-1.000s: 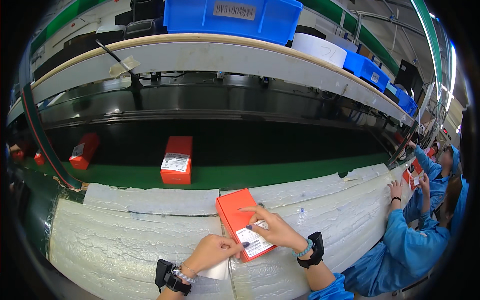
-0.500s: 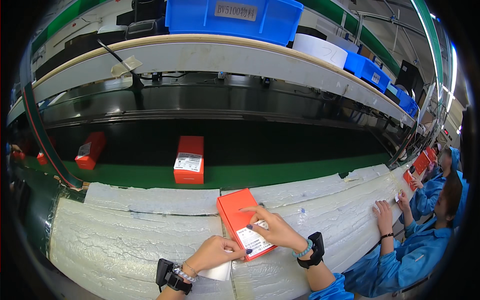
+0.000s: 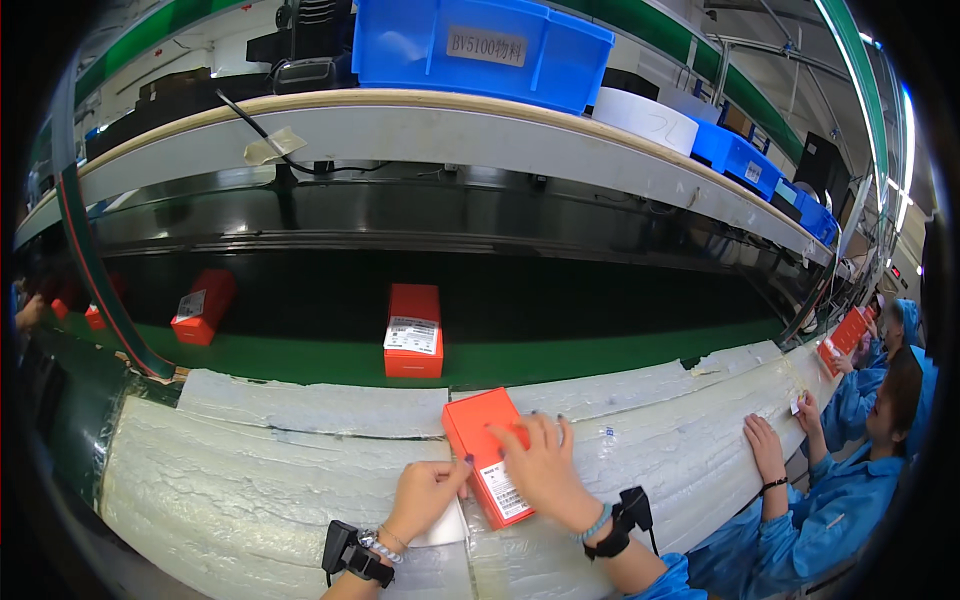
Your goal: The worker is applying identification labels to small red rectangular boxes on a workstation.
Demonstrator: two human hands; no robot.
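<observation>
A red-orange box (image 3: 482, 411) lies slantwise on the worktop in front of me, with a white printed label (image 3: 503, 490) on its near half. My right hand (image 3: 548, 472) rests over the box from the right, fingers spread, thumb and fingertips on or just above its top; it covers part of the label. At the box's left edge is my left hand (image 3: 424, 497), thumb and forefinger pinched together. From beneath that hand juts a white sheet of paper (image 3: 450, 524), which its curled fingers seem to hold; the grip itself is hidden.
Beyond the worktop (image 3: 270, 470), covered in wrinkled clear film, runs a green belt (image 3: 600, 352) carrying a labelled red box (image 3: 413, 330) and several others leftward. A shelf (image 3: 430, 115) with blue bins (image 3: 480, 55) overhangs it. A co-worker in blue (image 3: 840, 500) sits close at right.
My left hand and the white sheet have shifted up along the box's left edge. My right fingers have spread and moved off the label's edge. Belt boxes appear further right; the view has shifted too.
</observation>
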